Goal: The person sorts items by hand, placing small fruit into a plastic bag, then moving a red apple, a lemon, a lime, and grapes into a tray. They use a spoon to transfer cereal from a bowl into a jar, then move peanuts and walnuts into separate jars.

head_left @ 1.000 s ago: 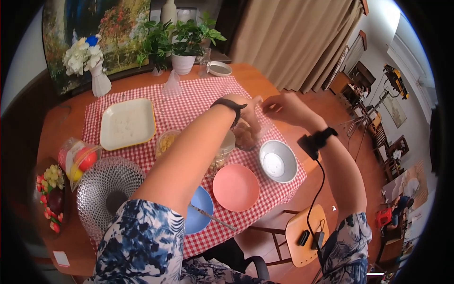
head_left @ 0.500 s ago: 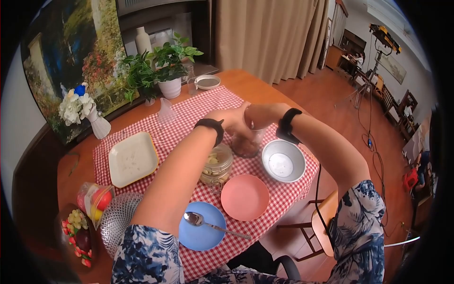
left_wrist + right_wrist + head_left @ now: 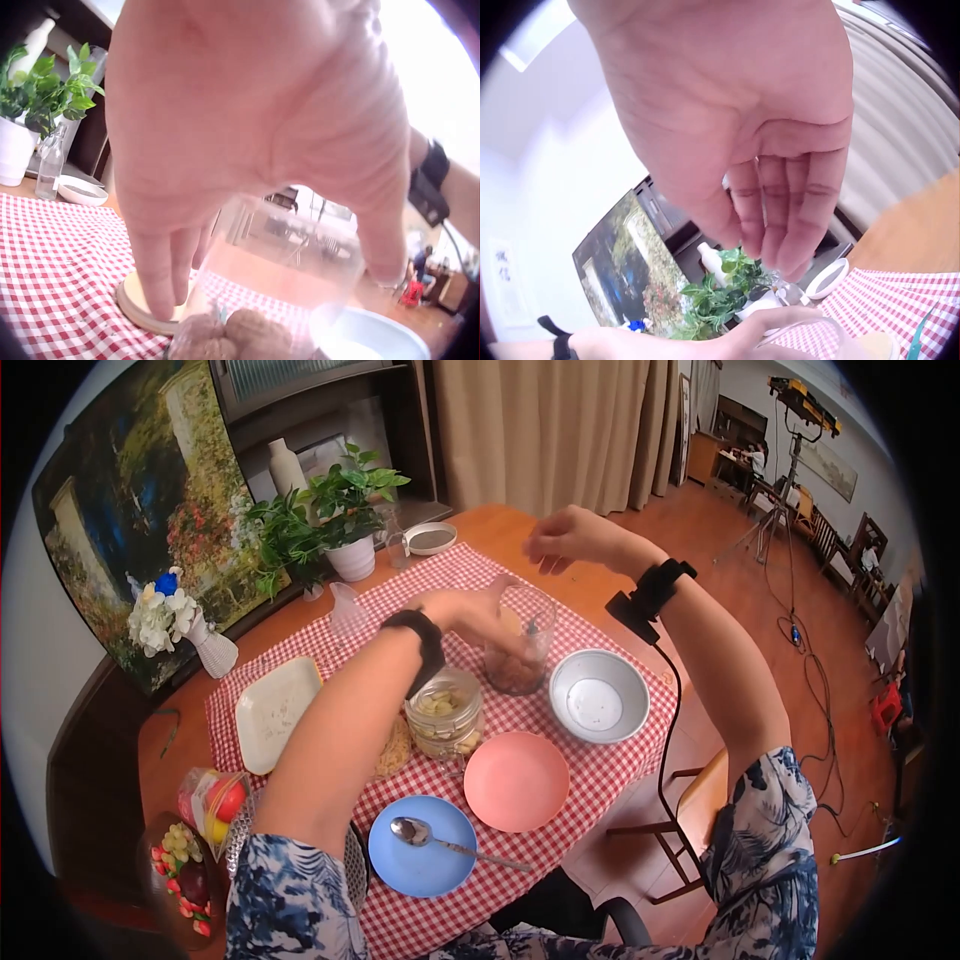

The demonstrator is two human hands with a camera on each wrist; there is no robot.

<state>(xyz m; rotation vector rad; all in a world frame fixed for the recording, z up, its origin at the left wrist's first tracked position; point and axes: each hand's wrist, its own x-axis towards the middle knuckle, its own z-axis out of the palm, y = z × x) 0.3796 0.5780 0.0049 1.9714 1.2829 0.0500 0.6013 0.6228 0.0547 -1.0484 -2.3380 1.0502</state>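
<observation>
My left hand (image 3: 462,615) grips a clear glass jar (image 3: 535,610), thumb on one side and fingers on the other. Brown, rough, round pieces (image 3: 251,334) lie low in the jar. Beyond the fingers, the left wrist view shows a pale round wood-coloured disc (image 3: 139,304) on the cloth. Raised above and right of the jar, my right hand (image 3: 585,540) is apart from it, fingers loosely bent and holding nothing visible. A silver bowl (image 3: 600,702) stands right of the jar.
On the checked cloth (image 3: 610,805) are a clip-top jar (image 3: 445,722), a pink plate (image 3: 516,782), a blue plate (image 3: 420,868) with a spoon (image 3: 408,831), and a cream tray (image 3: 275,710). A potted plant (image 3: 352,558) stands behind; fruit (image 3: 180,844) is at left.
My right hand has come up and away from the jar, where both hands were together. My left hand has stayed at the jar, and the head view has shifted.
</observation>
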